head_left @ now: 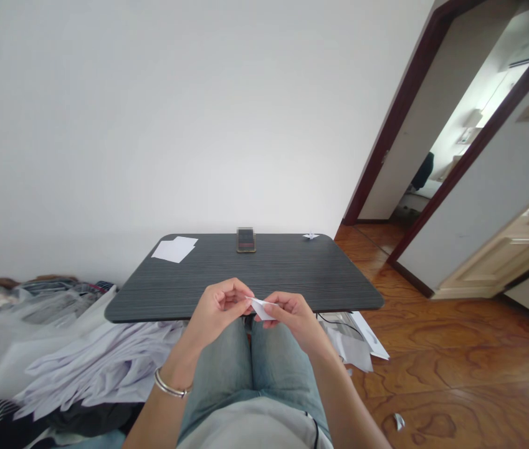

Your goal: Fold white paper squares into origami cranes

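A small piece of folded white paper (261, 310) is held between my two hands, just over the table's front edge. My left hand (223, 307) pinches its left corner between thumb and fingertips. On the other side, my right hand (291, 317) grips the paper with the thumb on top and the fingers beneath. Parts of the paper are hidden by the fingers. A small folded white paper figure (311, 236) sits at the table's back right, and white paper sheets (174, 249) lie at the back left.
The dark table (292, 268) stands against a white wall. A phone (246, 241) is propped at its back middle. Clothes and fabric (105, 362) are heaped to the left. Papers (355, 346) lie below the table's right side, and a white scrap (399, 422) is on the wooden floor.
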A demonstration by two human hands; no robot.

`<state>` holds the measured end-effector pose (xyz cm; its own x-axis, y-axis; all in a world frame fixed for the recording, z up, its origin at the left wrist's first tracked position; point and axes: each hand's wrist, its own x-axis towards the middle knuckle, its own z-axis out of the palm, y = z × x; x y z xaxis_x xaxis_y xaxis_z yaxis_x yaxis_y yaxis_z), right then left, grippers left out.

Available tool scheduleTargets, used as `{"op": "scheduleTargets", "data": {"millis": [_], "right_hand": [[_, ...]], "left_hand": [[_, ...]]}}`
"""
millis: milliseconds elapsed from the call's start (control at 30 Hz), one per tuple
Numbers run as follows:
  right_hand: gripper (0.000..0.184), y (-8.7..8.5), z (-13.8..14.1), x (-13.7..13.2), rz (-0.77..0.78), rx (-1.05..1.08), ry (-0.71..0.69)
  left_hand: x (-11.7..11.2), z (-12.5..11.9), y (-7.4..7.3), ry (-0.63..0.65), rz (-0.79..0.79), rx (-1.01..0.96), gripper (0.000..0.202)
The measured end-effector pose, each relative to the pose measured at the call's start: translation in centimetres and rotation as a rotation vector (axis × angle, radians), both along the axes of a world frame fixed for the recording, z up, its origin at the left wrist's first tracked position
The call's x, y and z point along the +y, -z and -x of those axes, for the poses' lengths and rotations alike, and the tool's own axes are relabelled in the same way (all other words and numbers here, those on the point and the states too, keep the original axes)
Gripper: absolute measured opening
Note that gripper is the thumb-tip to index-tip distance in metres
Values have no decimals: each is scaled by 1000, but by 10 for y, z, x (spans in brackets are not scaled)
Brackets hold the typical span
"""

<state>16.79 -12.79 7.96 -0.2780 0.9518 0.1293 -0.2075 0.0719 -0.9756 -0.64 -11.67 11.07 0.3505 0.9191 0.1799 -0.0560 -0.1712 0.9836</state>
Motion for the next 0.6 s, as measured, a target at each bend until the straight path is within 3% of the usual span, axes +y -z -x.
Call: {"op": "scheduleTargets", "data": {"millis": [267, 600], "right_hand": [[24, -1, -3, -1, -57, -30, -33], [26, 1, -3, -3, -21, -40, -54]], "left_hand": [[3, 2, 0, 8, 33, -11, 12], [7, 5, 2, 99, 69, -72, 18]]}}
